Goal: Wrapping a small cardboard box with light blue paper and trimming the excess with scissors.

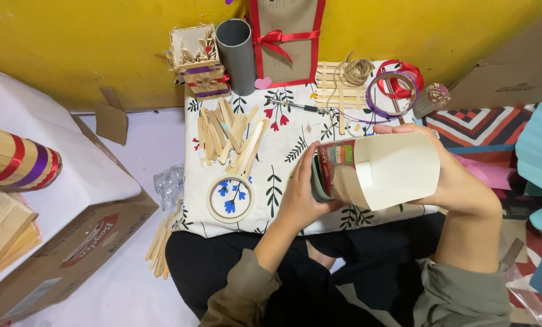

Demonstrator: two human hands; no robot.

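My left hand (300, 192) and my right hand (449, 178) hold a can (331, 168) lying sideways above a small table with a floral cloth (283, 127). A cream paper sheet (398, 169) is curled round the can. The left hand grips the can's open end, the right hand presses the paper round its far side. Loose wooden craft sticks (231, 136) lie on the cloth to the left, with a roll of tape (230, 198) below them.
At the back stand a grey tube (236, 54), a stick box (197, 57), a ribboned card (286, 39), a stick lattice with twine (340, 82) and ribbon rolls (398, 85). A cardboard box (59, 254) sits left, coloured paper (537, 157) right.
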